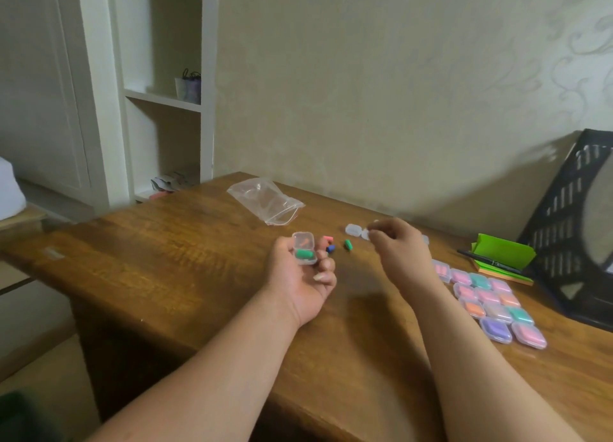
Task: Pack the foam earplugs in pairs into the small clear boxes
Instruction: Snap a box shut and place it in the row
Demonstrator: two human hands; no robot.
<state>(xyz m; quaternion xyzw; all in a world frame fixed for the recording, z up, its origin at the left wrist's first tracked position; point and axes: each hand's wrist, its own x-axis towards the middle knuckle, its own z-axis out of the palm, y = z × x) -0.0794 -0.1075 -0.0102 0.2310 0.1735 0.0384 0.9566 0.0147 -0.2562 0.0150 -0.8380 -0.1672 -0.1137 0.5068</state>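
Observation:
My left hand point(300, 280) holds a small clear box point(304, 248), lid open, with a green earplug point(304, 253) lying in it. Just beyond the fingers lie loose earplugs on the wooden table point(185, 259): a pink one point(327, 239), a blue one point(331, 248) and a green one point(347, 244). My right hand point(398, 246) hovers over the table to the right, fingers curled by two empty clear boxes point(353, 230); whether it grips anything is blurred. Several filled boxes point(491, 302) lie in rows at the right.
An empty zip bag point(267, 201) lies at the back of the table. A green notepad with a black pen point(497, 259) and a black mesh file holder point(570, 229) stand at the right. White shelves point(166, 96) are behind on the left.

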